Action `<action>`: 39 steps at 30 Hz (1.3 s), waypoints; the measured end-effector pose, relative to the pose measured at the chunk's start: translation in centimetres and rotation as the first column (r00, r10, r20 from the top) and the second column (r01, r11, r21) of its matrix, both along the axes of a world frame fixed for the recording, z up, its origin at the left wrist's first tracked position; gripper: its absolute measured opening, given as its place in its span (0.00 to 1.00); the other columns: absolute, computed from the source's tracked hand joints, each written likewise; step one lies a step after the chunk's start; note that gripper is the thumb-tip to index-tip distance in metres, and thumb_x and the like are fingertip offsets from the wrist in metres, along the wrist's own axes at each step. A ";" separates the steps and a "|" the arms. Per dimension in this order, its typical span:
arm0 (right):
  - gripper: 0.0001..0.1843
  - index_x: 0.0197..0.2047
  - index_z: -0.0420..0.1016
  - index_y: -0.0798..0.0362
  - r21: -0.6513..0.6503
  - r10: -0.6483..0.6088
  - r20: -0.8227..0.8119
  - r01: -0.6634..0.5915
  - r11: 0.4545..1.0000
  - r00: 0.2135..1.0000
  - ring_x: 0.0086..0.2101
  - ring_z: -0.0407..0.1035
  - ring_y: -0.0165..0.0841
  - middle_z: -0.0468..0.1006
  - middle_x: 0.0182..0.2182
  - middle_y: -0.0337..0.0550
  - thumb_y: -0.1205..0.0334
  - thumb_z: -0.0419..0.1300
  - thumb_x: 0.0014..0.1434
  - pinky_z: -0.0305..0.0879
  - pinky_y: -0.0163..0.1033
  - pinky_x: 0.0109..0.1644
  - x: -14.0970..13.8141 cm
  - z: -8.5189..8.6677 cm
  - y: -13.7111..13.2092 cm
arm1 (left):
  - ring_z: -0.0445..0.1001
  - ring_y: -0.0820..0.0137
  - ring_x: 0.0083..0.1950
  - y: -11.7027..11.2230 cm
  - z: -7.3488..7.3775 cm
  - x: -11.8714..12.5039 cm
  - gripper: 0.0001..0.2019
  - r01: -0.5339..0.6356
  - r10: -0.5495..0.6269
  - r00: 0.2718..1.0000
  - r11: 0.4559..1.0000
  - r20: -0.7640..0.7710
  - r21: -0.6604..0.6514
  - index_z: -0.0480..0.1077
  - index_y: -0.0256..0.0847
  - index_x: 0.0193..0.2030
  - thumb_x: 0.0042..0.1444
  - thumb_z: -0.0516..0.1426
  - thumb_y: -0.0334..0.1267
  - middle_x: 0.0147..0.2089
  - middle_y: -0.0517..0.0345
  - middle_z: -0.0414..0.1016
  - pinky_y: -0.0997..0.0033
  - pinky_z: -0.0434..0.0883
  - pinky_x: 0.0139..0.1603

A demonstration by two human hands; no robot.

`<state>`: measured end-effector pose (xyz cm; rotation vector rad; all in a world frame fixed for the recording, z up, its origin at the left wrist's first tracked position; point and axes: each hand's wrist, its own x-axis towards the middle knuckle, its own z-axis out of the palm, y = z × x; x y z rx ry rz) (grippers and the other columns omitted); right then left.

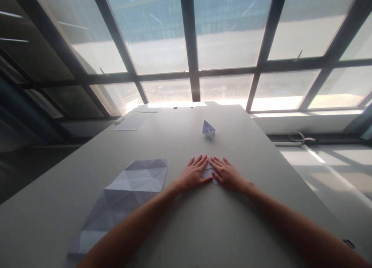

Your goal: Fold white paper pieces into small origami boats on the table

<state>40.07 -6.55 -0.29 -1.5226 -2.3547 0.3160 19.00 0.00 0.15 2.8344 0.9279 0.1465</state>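
from my head view, tall windows (226,31) in a dark frame (190,43) fill the far side, with sunlight glaring low through the glass. a dark curtain (29,115) hangs at the left, and a pale looped cable (296,136) lies on a ledge beyond the table's right side. the white table (209,225) is smooth and matt, its long edges drawing together towards the windows. its surface runs on between my forearms, and a broad strip lies between my right arm and the right edge.

my left hand (192,175) and right hand (226,174) are both palm down, fingers stretched out and thumbs turned inward. neither is gripping; together they lie flat over the small folded paper (208,175), which sits on the table between them, its white layers partly hidden under my fingers.

just beyond stands a pointed, faceted paper shape (208,129), well in from the edges. left of my left hand, partly behind that forearm, spreads a large creased sheet (136,179), its folds making triangles and raised ridges. flat white sheets (129,123) lie near the far left edge.
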 end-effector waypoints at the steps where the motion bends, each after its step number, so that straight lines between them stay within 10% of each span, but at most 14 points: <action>1: 0.34 0.72 0.47 0.56 0.000 -0.001 0.000 0.001 1.000 1.000 0.68 0.42 0.37 0.49 0.69 0.48 0.55 0.47 0.67 0.35 0.52 0.71 0.0 0.0 0.0 | 0.37 0.61 0.75 -0.1 0.1 0.0 0.43 0.005 -0.005 1.000 1.000 -0.005 0.004 0.36 0.43 0.75 0.61 0.43 0.67 0.75 0.52 0.38 0.55 0.39 0.72; 39: 0.45 0.72 0.50 0.51 -0.007 0.103 -0.110 -0.105 0.994 0.989 0.66 0.50 0.44 0.55 0.68 0.48 0.42 0.59 0.58 0.45 0.52 0.69 2.0 0.3 0.9 | 0.39 0.61 0.75 0.2 0.7 0.0 0.47 -0.008 0.010 1.000 0.995 0.021 -0.097 0.38 0.46 0.74 0.56 0.48 0.70 0.75 0.53 0.40 0.56 0.38 0.72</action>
